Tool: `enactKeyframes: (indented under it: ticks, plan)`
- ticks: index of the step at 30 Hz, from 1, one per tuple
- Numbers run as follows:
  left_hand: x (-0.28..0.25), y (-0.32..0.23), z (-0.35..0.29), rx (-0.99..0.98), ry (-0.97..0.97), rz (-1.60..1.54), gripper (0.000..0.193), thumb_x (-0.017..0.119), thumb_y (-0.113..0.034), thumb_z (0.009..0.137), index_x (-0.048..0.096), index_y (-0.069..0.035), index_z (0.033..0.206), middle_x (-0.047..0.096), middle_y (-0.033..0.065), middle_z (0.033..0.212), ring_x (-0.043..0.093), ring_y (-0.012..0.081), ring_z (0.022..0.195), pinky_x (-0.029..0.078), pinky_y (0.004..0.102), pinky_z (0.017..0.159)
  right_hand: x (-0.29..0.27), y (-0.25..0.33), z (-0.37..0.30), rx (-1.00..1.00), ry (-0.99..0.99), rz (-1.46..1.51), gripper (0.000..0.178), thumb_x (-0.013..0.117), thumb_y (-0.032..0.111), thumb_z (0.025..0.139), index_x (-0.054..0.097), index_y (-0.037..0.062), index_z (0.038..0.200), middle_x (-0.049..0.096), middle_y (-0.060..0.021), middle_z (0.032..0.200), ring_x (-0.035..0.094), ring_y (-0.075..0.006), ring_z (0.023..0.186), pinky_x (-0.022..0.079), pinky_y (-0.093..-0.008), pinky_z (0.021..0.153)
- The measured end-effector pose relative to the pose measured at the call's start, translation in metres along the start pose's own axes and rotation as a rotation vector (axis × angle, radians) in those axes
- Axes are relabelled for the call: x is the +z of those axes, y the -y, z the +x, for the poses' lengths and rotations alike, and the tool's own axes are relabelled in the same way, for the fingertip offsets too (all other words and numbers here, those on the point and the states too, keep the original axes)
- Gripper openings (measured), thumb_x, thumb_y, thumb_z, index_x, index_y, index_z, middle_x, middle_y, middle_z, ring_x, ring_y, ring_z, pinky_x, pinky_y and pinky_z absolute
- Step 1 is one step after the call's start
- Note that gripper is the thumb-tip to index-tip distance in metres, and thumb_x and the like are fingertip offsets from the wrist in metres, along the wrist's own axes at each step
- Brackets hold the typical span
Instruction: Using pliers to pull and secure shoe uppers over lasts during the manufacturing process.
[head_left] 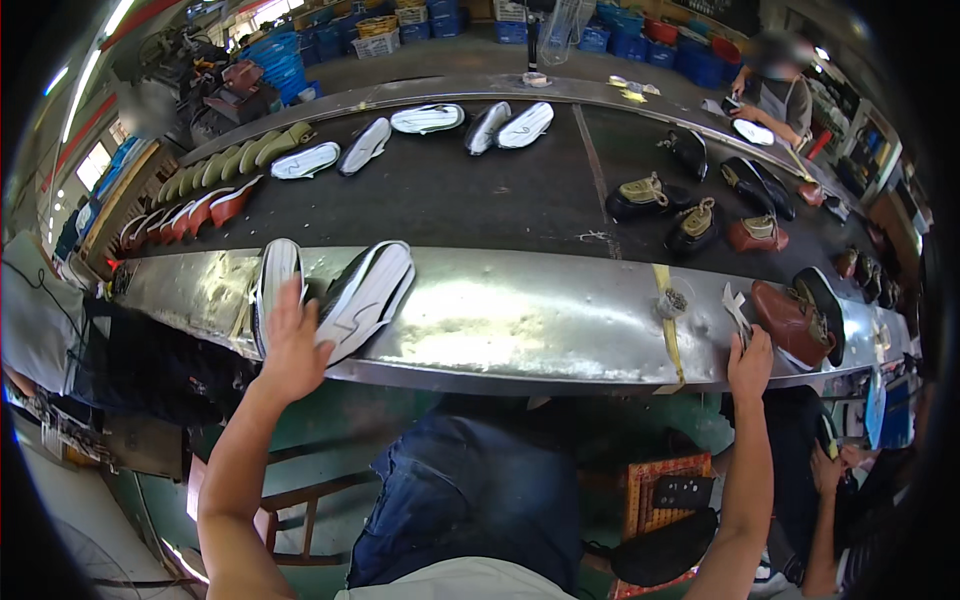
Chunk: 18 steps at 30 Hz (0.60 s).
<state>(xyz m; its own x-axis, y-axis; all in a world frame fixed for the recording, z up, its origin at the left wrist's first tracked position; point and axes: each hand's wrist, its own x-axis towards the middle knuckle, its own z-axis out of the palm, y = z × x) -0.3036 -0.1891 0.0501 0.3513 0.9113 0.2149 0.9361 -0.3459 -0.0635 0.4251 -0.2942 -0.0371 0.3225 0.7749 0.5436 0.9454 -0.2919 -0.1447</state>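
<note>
Two hands | left hand (291, 346) splayed over shoe (280, 261) | right hand (750, 366) curled round pale object (736, 305)

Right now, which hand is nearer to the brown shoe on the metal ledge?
Right. The right hand is beside the brown shoe, on its left; the left hand is far away, at two black-and-white shoes.

We see lit tubes (80, 97) and a bright window (94, 165) at the upper left, strong yellowish-white glare along the metal ledge (500, 320), and pale shoe soles (374, 296) standing out brightly. We find the dark belt (440, 200) and the floor (345, 412) under the ledge much dimmer. Toward the black, rounded rim we see straight edges bow, and a co-worker's head (783, 54) at upper right is smeared into blur.
</note>
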Motion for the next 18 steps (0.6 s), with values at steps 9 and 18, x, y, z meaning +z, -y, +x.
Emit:
enactKeyframes:
  ticks: [9,18]
  plan:
    - [0.015,0.005,0.038,-0.227,0.175,-0.864,0.086,0.080,-0.010,0.081,0.035,0.002,0.154,0.064,0.0204,0.131,0.065,0.0262,0.114,0.049,0.0352,0.101,-0.061,0.188,-0.228,0.310,0.487,0.748,0.038,0.055,0.031,0.103,0.054,-0.0004,0.125,0.064,-0.0186,0.106,0.066,-0.0332,0.095,0.052,-0.0423,0.084]
    - [0.016,-0.199,-0.218,0.285,-0.051,-0.806,0.089,0.086,-0.021,0.076,0.041,0.000,0.151,0.047,0.0299,0.148,0.052,0.0428,0.133,0.047,0.0425,0.109,-0.079,0.221,-0.246,0.989,1.051,1.623,0.071,0.036,0.067,0.102,0.060,0.0033,0.120,0.072,-0.0127,0.109,0.072,-0.0221,0.089,0.058,-0.0336,0.067]
